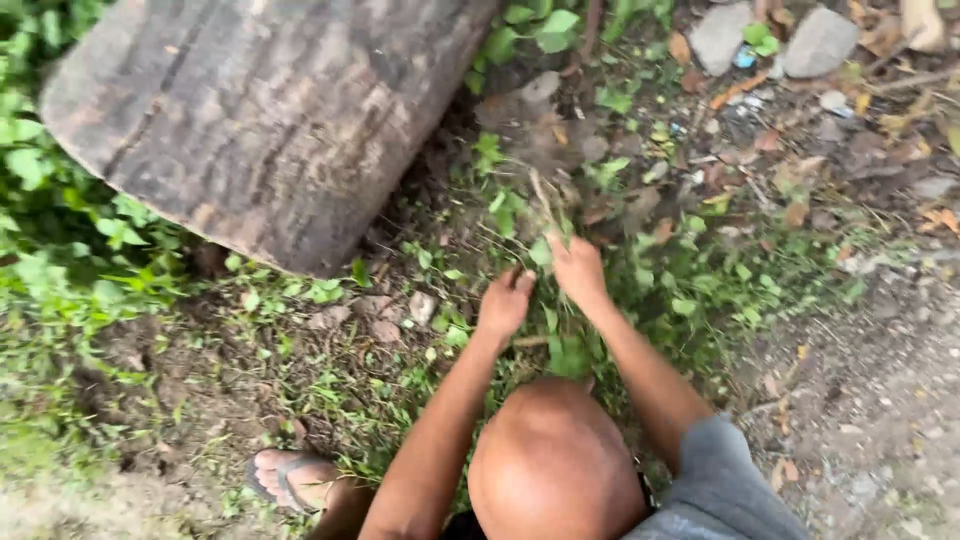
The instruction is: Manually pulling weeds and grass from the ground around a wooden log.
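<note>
Weedy ground (330, 400): both hands' fingers (522, 284) curled around weeds (545, 215).

Head camera looks steeply down, close over weedy ground (330, 370).

Soft daylight — motion blur, faint shadows

log (265, 120) upper left, stones (770, 40) upper right, weeds (560, 240) between
</note>
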